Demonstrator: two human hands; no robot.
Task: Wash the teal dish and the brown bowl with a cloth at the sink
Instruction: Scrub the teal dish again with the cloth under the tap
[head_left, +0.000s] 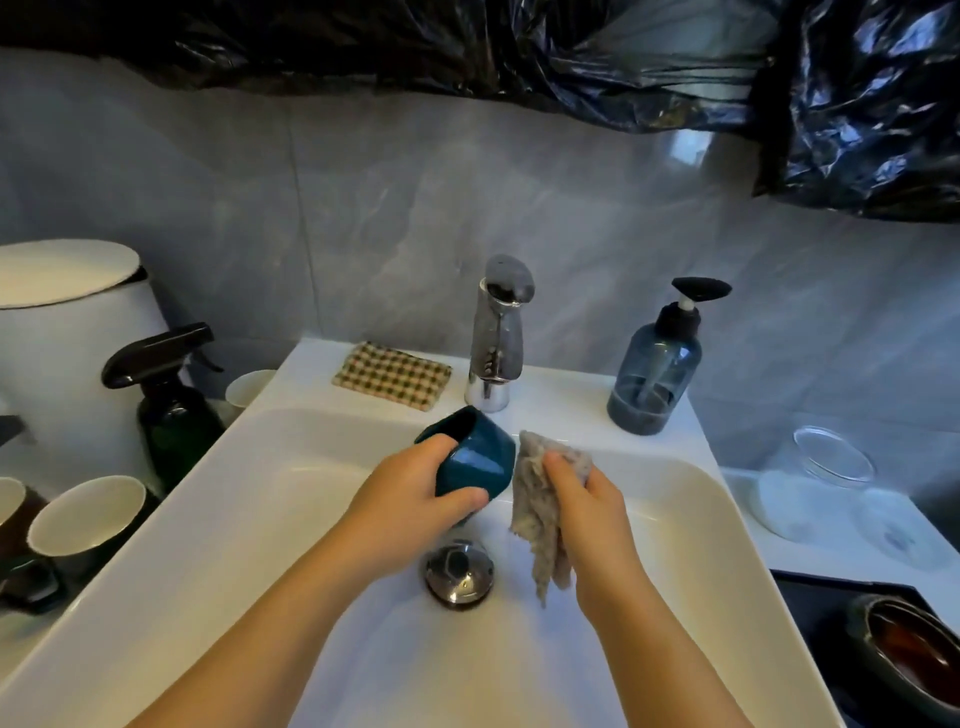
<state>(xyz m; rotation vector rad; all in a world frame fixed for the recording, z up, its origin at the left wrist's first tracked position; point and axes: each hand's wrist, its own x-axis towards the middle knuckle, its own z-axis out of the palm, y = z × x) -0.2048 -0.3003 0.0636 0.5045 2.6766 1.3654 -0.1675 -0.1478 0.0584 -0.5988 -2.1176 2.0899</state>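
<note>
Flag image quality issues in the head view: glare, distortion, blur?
Head view: wide-angle bending of the sink edges; glare on the black plastic sheet and the faucet; brown bowl dim and soft at the right edge; teal dish and cloth are reasonably sharp.

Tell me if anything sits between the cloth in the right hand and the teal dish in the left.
Nothing visible does. The right hand holds the cloth right beside the teal dish, which the left hand grips over the sink. Whether cloth and dish already touch is unclear.
</note>
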